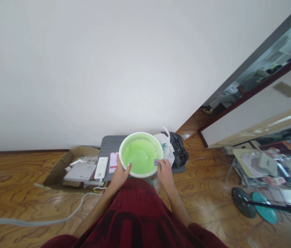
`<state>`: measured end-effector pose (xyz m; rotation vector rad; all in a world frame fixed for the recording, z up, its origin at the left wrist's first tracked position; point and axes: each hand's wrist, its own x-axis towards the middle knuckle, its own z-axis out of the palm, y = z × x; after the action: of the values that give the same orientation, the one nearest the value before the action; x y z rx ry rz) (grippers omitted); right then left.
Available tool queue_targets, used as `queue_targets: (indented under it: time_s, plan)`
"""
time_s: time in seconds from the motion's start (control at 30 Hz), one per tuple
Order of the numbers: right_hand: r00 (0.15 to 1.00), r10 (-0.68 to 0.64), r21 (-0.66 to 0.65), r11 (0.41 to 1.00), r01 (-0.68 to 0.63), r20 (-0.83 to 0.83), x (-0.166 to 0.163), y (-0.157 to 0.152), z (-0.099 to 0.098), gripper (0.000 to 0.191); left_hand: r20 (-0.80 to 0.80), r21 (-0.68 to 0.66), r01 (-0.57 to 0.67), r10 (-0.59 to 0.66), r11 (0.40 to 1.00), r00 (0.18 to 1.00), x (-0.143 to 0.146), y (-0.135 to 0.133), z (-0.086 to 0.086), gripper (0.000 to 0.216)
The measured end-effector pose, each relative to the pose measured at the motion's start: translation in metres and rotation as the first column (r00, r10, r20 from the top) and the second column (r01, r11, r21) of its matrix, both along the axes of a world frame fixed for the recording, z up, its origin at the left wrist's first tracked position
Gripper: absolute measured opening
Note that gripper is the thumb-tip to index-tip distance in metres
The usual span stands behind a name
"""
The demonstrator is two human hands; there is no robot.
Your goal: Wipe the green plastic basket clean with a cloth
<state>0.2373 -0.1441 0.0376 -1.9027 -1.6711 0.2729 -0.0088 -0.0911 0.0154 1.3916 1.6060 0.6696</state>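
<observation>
A green basket with a white rim (140, 156) is tilted towards me above a small dark table (108, 144). My left hand (120, 172) grips its left rim, thumb on the inside and fingers behind. At the right rim, my right hand (164, 171) is closed on a small bluish-purple cloth (157, 162) pressed against the edge. The basket has a perforated upper wall, and nothing lies in it. Left of it on the table are a phone (113, 162) with a lit screen and a white power bank (101, 168) with a cable.
A white plastic bag (166, 146) and a black plastic bag (179, 150) rest at the table's right end. An open cardboard box (55, 174) with packages stands on the floor at left. A white wall rises behind. Beyond a doorway at right, a person (243, 88) sits.
</observation>
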Motion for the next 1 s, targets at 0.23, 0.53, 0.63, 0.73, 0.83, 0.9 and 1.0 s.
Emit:
queue_targets:
  time_s: [0.23,0.53,0.63,0.73,0.83,0.9,1.0]
  plan:
    - [0.999,-0.032,0.065,0.997,0.035,-0.044,0.016,0.019,0.0,0.025,-0.071,-0.041,-0.034,0.031,0.999,0.997,0.004,0.007,0.008,0.088]
    - [0.997,0.013,0.023,1.0,-0.012,-0.07,-0.025,-0.029,-0.002,0.025,-0.21,-0.141,0.028,-0.057,0.99,0.976,0.004,0.004,0.013,0.083]
    - [0.997,0.032,0.008,0.999,-0.031,-0.065,-0.032,-0.036,-0.003,0.024,-0.314,-0.131,0.026,-0.066,0.991,0.947,0.004,0.005,0.015,0.084]
    - [0.998,0.026,0.041,0.999,-0.024,-0.049,-0.025,-0.026,-0.003,0.026,-0.351,-0.136,0.022,-0.069,0.99,0.934,0.004,0.005,0.017,0.085]
    - [0.999,-0.034,0.081,0.996,0.037,-0.036,-0.008,-0.007,-0.003,0.027,-0.339,-0.157,0.019,-0.072,0.987,0.938,0.004,0.006,0.018,0.085]
    - [0.996,-0.07,0.11,0.991,0.075,-0.053,0.002,0.005,-0.004,0.026,-0.325,-0.164,0.016,-0.07,0.986,0.943,0.005,0.006,0.019,0.085]
    - [0.992,-0.079,0.139,0.986,0.092,-0.097,0.012,0.017,-0.005,0.027,-0.309,-0.157,0.008,-0.057,0.987,0.949,0.004,0.006,0.018,0.084]
